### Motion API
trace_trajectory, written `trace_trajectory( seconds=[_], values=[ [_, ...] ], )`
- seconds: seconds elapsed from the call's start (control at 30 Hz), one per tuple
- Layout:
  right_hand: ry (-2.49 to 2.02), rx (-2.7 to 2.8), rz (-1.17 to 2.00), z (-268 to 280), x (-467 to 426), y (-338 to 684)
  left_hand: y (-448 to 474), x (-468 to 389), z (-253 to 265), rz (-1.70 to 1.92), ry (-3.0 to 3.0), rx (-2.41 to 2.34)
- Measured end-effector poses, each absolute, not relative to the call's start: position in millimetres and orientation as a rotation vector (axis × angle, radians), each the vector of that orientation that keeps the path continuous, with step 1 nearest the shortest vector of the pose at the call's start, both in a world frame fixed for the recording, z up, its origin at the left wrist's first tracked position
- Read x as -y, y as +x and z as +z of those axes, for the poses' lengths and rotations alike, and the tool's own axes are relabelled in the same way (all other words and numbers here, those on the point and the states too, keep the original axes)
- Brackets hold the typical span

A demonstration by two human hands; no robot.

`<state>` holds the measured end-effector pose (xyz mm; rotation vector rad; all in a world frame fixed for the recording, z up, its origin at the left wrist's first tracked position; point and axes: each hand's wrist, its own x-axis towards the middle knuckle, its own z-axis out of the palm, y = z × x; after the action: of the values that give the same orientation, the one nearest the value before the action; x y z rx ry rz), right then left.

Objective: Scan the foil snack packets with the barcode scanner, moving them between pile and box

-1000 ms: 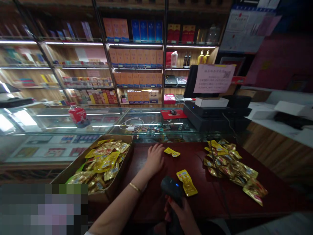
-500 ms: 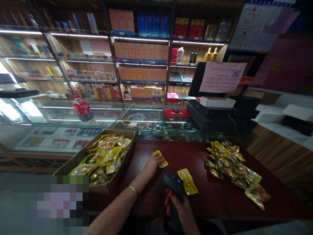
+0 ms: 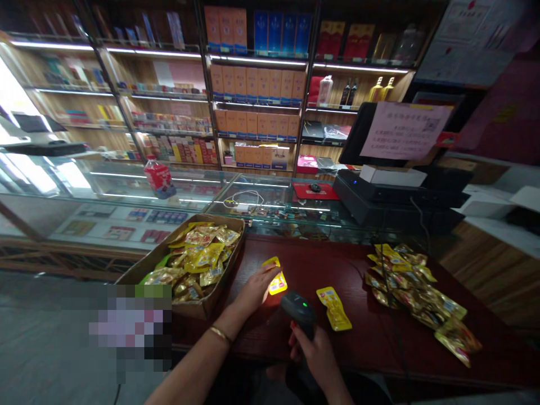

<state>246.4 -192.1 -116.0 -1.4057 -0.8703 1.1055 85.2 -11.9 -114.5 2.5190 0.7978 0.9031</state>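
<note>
My left hand (image 3: 258, 285) grips the left edge of a yellow snack packet (image 3: 277, 282), thumb and fingers curled over it near the tabletop. Bright light falls on the packet's face, where a white label shows. In my right hand (image 3: 313, 346) is a black barcode scanner (image 3: 297, 309), its head pointed towards that packet and a green light glowing on top. My fingers are wrapped round its handle. A second yellow snack packet (image 3: 334, 309) lies flat on the dark red table, just right of the scanner.
On the left stands a cardboard box (image 3: 205, 306) full of gold and yellow packets. A pile of similar packets (image 3: 415, 289) lies on the right, crossed by a black cable. Behind are a glass counter (image 3: 202, 194), a red bottle (image 3: 159, 179) and a monitor (image 3: 358, 135).
The packet under my left hand has turned and now shows its label, brightly lit. The scanner's light went from blue to green. The whole view has shifted slightly.
</note>
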Motion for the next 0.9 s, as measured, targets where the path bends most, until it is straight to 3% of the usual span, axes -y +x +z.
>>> trace_trajectory(
  seconds=[0.27,0.47,0.67,0.77,0.9],
  values=[
    [-1.407,0.814,1.129,-118.6,187.8,247.9,73.8,27.9,-80.6,1.099,2.62,-0.94],
    [-1.367,0.819,1.162,-119.9,187.1,249.7,23.2,21.9,-3.2,1.515,2.535,-1.682],
    [-1.322,0.817,1.172,-117.9,186.9,249.0,12.9,-34.1,34.2,1.227,2.329,-2.143],
    [-1.304,0.808,1.168,-116.8,185.9,248.7,58.7,-39.0,28.3,1.129,2.455,-1.937],
    [-1.292,0.8,1.155,-113.8,188.0,249.6,147.9,-20.5,-3.1,0.78,2.702,-0.944]
  ],
)
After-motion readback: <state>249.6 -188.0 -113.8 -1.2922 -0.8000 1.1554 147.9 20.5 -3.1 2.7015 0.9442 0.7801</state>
